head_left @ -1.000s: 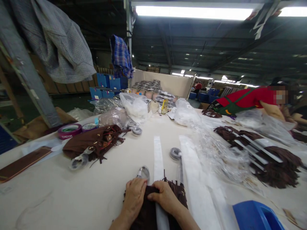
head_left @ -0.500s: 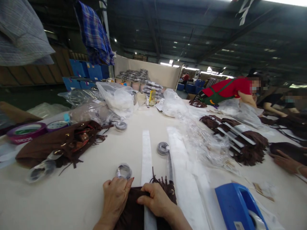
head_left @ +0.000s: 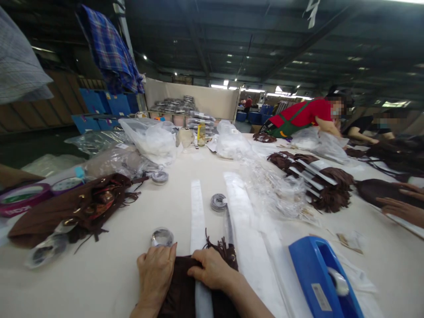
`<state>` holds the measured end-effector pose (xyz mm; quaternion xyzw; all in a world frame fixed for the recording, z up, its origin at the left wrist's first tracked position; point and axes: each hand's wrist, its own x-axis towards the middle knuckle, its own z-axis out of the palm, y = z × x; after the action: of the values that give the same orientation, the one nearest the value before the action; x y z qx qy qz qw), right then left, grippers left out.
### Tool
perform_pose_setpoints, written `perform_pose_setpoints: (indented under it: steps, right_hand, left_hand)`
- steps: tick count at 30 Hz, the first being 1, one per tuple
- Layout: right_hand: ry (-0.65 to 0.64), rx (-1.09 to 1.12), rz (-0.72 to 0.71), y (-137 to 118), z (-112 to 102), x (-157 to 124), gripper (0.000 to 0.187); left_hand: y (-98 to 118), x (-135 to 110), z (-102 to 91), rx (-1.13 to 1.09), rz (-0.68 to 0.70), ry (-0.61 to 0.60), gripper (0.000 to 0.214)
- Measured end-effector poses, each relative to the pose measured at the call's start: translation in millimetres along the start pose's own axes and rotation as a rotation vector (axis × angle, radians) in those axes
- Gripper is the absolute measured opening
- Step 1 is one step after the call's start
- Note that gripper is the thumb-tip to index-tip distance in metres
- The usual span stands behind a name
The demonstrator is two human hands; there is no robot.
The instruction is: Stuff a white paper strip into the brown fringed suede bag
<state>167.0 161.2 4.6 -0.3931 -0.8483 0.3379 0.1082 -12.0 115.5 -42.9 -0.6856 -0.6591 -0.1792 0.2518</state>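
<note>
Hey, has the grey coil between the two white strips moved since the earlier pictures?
No. The grey coil keeps its place just left of the wide white strip on the table; only the camera view has shifted.

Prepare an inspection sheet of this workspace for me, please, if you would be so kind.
Surface: pale table, with white sheeting laid lengthwise on it.
Items in hand: dark brown fringed piece, with a pale strip across it.
Clutter: clear plastic packaging, blue tape dispenser, purple tape roll, brown bag, grey coil.
Hands: right hand grips the fringed piece's upper edge; left hand touches its left corner, grip unclear.
Cables: nothing seen for certain; the grey coil cannot be identified.
Surroundings: blue bins, hanging plaid cloth, co-worker in a red top.
</note>
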Motion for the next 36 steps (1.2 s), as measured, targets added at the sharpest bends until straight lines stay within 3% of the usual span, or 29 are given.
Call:
perform_pose_setpoints:
  steps: [5, 7, 13, 15, 18, 22, 26, 31, 36]
  right_hand:
    - [0.265, 0.014, -0.004, -17, -27, -37, 0.018]
    - [0.372, -0.017, -0.017, -18, -22, -55, 0.018]
    - [0.484, -0.273, -0.128, 18, 60, -74, 0.028]
    - [0.503, -0.278, -0.113, 26, 75, -75, 0.03]
    - [0.448, -0.232, -0.11, 26, 70, -78, 0.035]
    - [0.407, -0.168, -0.114, 18, 56, -82, 0.041]
    - [0.475, -0.129, -0.1, 19, 60, -82, 0.045]
    - [0.584, -0.206, -0.191, 19, 65, -88, 0.067]
    - [0.611, -0.284, -0.254, 13, 61, -91, 0.048]
  left_hand:
    - [6, 3, -6.8, 0.0, -0.035, 0.129, 0.031]
    - [7, 4, -9.9, -0.028, -0.022, 0.184, 0.025]
    - [10, 12, -20.7, -0.153, 0.146, 0.234, 0.019]
    - [18, 14, -23.0, -0.197, 0.198, 0.214, 0.021]
    - [36, 11, -23.0, -0.243, 0.25, 0.146, 0.025]
    - [51, 1, -19.6, -0.221, 0.204, 0.053, 0.025]
    - [47, -4, -14.6, -0.251, 0.172, -0.009, 0.024]
    - [40, -6, -7.6, -0.364, 0.131, -0.056, 0.024]
    - [36, -4, -4.0, -0.467, 0.069, -0.075, 0.025]
